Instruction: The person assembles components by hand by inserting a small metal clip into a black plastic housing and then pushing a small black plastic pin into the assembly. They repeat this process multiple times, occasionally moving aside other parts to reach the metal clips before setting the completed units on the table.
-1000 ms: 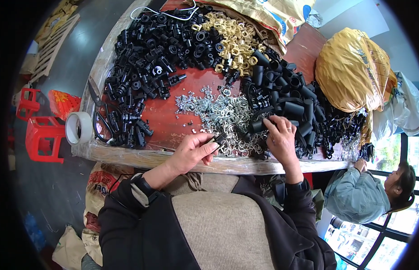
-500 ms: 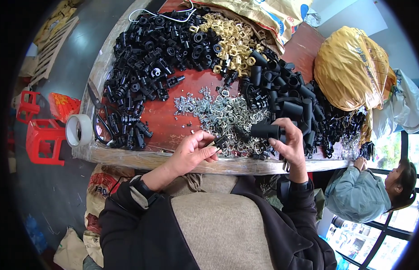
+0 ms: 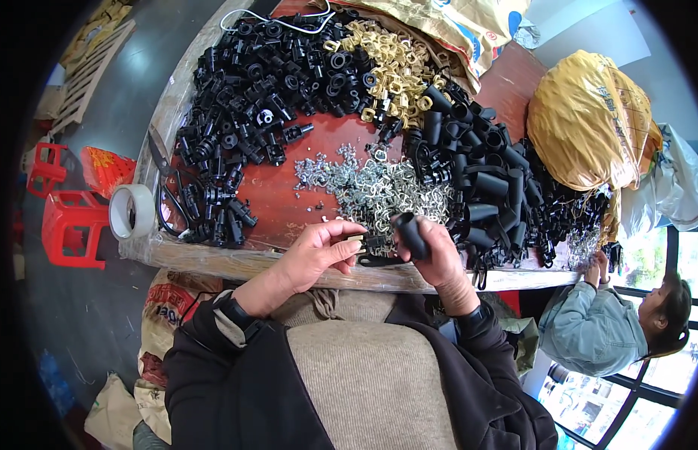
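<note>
Near the front edge of the red table, my left hand (image 3: 313, 255) pinches a small black plastic part (image 3: 376, 241) with something pale yellowish beside it, partly hidden by the fingers. My right hand (image 3: 441, 262) grips a short black tube (image 3: 411, 234), its open end tilted upward, close to that small part. Whether the two pieces touch, I cannot tell. Just beyond both hands lies a heap of bent silvery metal clips (image 3: 416, 196), with small silvery pieces (image 3: 330, 172) spread to its left. More black tubes (image 3: 490, 184) are piled right of my right hand.
Black plastic fittings (image 3: 266, 90) and yellowish square rings (image 3: 398, 64) cover the table's far side. Scissors (image 3: 163, 161) and a tape roll (image 3: 131, 214) lie at the left edge. A large yellow bag (image 3: 585, 120) stands right, near another person (image 3: 600, 326). Red stools (image 3: 73, 229) stand left.
My right hand has moved left with the black tube, bringing it from over the tube pile's edge to beside my left hand. The tube has turned, its open end now upward. My left hand stays nearly still.
</note>
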Demonstrator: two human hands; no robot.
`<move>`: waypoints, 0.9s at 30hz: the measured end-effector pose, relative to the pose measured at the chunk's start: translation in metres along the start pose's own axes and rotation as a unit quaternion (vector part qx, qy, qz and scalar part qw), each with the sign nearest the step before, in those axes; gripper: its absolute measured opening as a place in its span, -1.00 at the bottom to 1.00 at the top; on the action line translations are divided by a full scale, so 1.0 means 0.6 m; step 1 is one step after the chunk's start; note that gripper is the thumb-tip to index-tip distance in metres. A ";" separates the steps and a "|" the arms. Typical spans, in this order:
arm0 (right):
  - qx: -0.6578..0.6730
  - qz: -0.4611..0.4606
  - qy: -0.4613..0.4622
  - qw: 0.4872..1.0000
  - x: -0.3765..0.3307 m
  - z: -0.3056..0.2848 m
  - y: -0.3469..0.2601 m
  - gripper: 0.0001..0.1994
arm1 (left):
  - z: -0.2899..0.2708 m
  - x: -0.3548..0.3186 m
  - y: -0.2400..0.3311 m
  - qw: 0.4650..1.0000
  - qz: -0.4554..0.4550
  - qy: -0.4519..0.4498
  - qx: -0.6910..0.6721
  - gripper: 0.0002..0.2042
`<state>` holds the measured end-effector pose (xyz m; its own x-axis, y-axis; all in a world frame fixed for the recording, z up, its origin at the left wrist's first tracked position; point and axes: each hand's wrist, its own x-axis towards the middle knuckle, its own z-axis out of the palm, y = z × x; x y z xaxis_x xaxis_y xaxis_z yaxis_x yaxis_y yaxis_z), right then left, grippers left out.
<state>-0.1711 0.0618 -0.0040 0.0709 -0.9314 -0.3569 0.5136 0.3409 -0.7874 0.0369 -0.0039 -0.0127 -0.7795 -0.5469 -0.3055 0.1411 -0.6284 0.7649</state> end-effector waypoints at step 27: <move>-0.569 -0.376 -0.025 0.730 0.004 0.054 0.019 -0.75 | 0.012 0.012 0.017 0.993 -0.017 0.026 0.113 -0.76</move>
<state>-0.1373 0.0593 0.0028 0.1804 -0.9034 0.3889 -0.6193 -0.4115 -0.6686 0.0282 -0.0104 -0.0029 -0.7486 -0.5580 -0.3580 -0.0300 -0.5110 0.8590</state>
